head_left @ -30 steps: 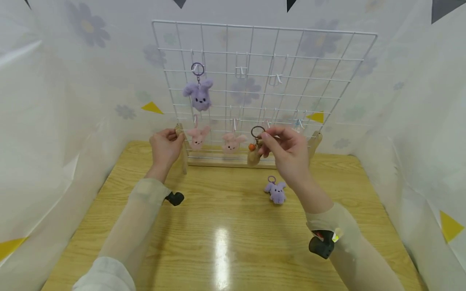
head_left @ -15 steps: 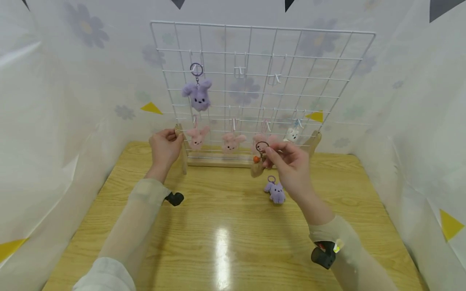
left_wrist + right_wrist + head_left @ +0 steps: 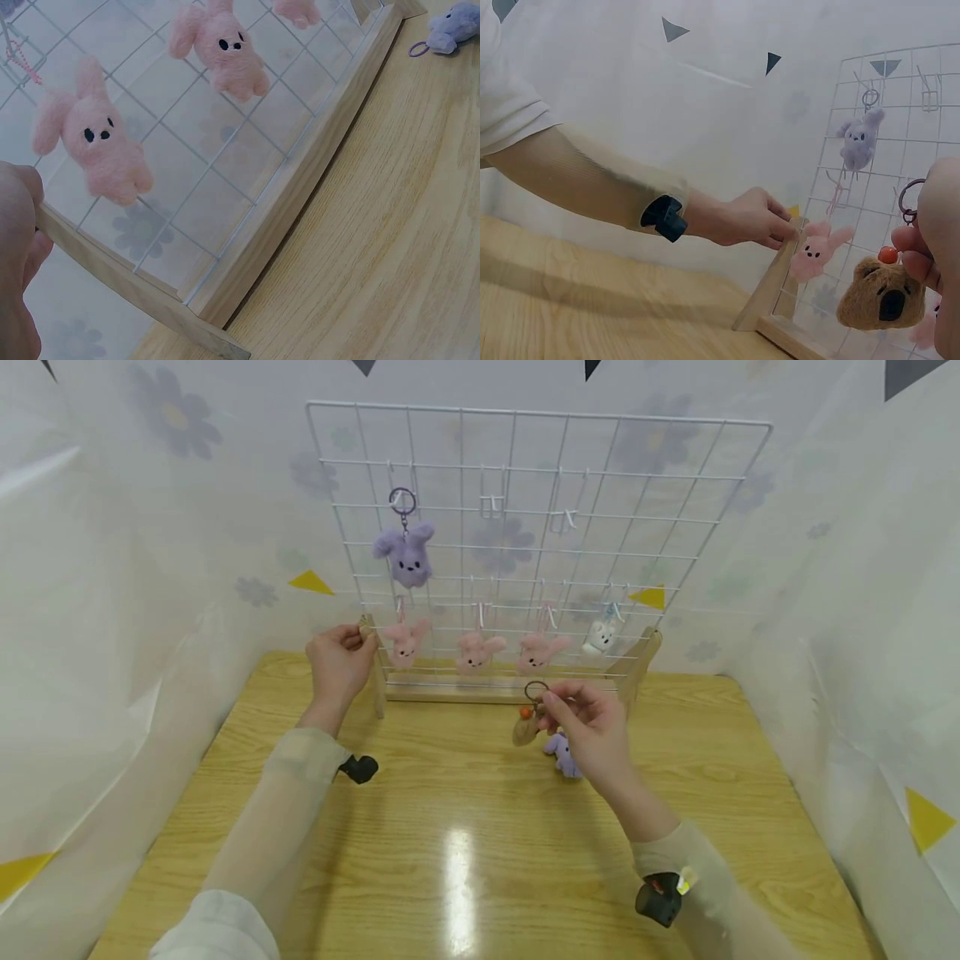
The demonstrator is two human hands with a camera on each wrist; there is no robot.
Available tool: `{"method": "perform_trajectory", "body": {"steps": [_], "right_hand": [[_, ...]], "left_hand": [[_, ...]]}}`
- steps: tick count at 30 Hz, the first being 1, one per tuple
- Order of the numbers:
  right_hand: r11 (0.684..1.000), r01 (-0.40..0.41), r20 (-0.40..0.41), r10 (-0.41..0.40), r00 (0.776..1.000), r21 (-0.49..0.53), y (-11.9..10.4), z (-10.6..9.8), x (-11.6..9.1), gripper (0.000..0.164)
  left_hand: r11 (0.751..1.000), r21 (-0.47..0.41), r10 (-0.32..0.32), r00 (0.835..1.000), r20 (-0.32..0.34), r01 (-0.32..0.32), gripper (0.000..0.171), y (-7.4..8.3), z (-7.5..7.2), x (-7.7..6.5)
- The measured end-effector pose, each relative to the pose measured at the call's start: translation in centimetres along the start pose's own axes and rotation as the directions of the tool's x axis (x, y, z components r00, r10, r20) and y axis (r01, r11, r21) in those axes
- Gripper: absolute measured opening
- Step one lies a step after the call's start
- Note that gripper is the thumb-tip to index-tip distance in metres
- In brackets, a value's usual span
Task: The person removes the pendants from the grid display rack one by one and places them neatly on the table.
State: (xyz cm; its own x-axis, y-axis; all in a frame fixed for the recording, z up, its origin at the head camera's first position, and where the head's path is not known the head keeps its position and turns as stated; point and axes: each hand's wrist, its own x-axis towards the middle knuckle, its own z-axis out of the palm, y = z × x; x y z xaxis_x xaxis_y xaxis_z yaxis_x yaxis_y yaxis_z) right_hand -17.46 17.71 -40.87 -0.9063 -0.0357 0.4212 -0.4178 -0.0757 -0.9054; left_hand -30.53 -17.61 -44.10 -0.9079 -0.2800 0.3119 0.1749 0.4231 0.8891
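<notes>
My right hand [image 3: 592, 731] pinches a brown plush keychain [image 3: 881, 295] near its dark metal ring, in front of the rack. An orange ball [image 3: 888, 255] sits on the plush's head, and its large dark nose shows in the right wrist view. At the left end of the white grid rack [image 3: 438, 552], my left hand [image 3: 341, 664] grips the top of the wooden support [image 3: 135, 277]. A purple plush keychain [image 3: 561, 756] lies on the table, partly hidden behind my right hand.
Another purple plush keychain [image 3: 408, 560] hangs at the rack's upper left. Below hang several pink rabbit plush keychains [image 3: 405, 647] and a white plush keychain [image 3: 600, 637]. Two white hooks [image 3: 492, 503] on the upper row hold nothing. The wooden table [image 3: 405, 835] extends toward me.
My right hand has moved down and away from the rack with the brown plush keychain, uncovering the pink and white plushes at right. My left hand has stayed on the support.
</notes>
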Motion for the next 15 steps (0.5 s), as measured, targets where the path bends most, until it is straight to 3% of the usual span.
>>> {"method": "perform_trajectory", "body": {"steps": [10, 15], "right_hand": [[0.991, -0.125, -0.022, 0.124, 0.992, -0.037, 2.1, -0.2, -1.8, 0.014], [0.988, -0.146, -0.033, 0.144, 0.989, -0.056, 3.4, -0.2, -2.6, 0.014]], "left_hand": [[1.0, -0.017, -0.006, 1.0, 0.01, 0.006, 0.026, 0.2, -0.1, 0.0], [1.0, -0.024, -0.012, 1.0, 0.013, 0.013, 0.026, 0.2, -0.1, -0.1]]}}
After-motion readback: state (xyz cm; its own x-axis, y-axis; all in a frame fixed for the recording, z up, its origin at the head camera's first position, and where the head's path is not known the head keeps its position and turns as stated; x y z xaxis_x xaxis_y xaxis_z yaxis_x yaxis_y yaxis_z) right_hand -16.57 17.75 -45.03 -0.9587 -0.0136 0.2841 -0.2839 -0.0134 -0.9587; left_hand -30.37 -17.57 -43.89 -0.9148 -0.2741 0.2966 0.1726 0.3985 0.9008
